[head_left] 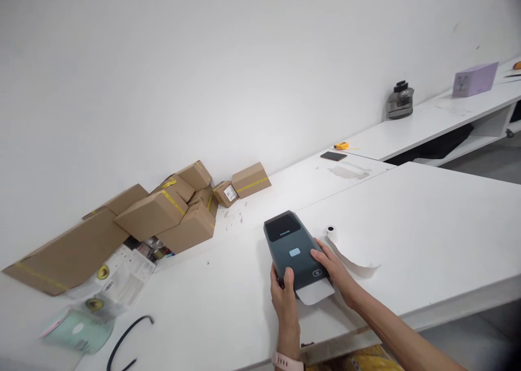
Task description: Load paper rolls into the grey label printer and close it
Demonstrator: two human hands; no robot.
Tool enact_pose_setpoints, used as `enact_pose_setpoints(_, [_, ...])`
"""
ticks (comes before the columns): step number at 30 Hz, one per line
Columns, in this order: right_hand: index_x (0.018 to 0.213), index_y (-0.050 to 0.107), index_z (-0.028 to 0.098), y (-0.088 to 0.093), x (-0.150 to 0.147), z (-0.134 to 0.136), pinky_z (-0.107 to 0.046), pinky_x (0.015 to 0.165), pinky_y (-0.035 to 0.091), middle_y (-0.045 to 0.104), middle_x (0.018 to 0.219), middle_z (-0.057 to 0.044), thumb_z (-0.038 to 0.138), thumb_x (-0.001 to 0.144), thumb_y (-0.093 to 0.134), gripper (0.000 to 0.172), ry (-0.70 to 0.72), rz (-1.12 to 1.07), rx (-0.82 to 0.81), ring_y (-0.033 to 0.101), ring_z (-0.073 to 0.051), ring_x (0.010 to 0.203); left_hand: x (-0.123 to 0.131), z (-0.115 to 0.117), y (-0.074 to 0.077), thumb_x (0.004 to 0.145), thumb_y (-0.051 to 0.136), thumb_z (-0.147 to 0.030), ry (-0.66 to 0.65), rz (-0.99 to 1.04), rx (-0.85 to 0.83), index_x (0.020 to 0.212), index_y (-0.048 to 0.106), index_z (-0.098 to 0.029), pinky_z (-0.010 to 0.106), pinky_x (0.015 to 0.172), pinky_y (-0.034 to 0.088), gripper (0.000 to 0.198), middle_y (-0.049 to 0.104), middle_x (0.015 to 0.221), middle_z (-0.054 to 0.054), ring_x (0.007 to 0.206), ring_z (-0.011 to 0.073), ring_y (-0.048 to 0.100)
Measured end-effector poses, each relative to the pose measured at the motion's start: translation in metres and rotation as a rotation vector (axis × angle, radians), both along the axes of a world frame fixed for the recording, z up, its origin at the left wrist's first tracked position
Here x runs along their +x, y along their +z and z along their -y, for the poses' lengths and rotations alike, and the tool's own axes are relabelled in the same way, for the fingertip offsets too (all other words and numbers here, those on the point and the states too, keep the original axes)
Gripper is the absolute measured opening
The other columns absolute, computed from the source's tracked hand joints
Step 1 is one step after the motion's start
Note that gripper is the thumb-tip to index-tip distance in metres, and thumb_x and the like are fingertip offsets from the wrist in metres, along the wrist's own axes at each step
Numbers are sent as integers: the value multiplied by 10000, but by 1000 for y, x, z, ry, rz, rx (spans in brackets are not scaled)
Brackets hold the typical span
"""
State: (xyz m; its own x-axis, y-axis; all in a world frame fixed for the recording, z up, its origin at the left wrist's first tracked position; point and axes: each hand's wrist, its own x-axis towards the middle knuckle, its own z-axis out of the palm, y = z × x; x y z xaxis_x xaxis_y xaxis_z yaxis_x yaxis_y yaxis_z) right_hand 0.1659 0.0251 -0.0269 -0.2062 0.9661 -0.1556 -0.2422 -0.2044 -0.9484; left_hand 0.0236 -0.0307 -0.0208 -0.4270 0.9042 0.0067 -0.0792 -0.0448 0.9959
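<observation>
Both my hands hold a dark teal, box-shaped device [290, 254] that looks like a label printer. It has a black panel at its far end and a pale blue rectangle on top. My left hand [283, 295] grips its near left side, thumb on top. On the right edge, my right hand [331, 265] is closed with its thumb over the upper face. A white sheet or flap [315, 293] with rounded corners sticks out of the near end. Just right of my right hand, a small paper roll [331, 232] lies partly unwound. The device's underside is hidden.
Cardboard boxes [150, 216] are piled against the wall at left. Nearer lie clear packaging [122, 278], a mint-green pouch [79, 330] and a black cable [126, 335]. Farther back are a phone [333, 156], a yellow tape measure [341, 145], a dark jug [400, 102] and a purple box [475, 80].
</observation>
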Motion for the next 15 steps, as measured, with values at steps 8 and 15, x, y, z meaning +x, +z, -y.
enact_pose_setpoints(8, [1453, 429, 313, -1, 0, 2, -459, 1097, 424, 552, 1461, -43, 696, 793, 592, 781, -23, -22, -23, 548, -310, 1303, 26, 46, -65, 600, 622, -829, 78, 157, -258, 920, 646, -218, 275, 378, 434, 690, 678, 856, 118, 587, 209, 645])
enact_pose_setpoints(15, [1432, 452, 253, 1, -3, 2, -452, 1088, 421, 598, 1408, -71, 678, 786, 603, 788, -53, -51, -5, 567, -318, 1271, 46, 18, -30, 383, 755, -818, 1, 303, -218, 625, 635, -118, 204, 353, 308, 751, 665, 612, 97, 377, 97, 520])
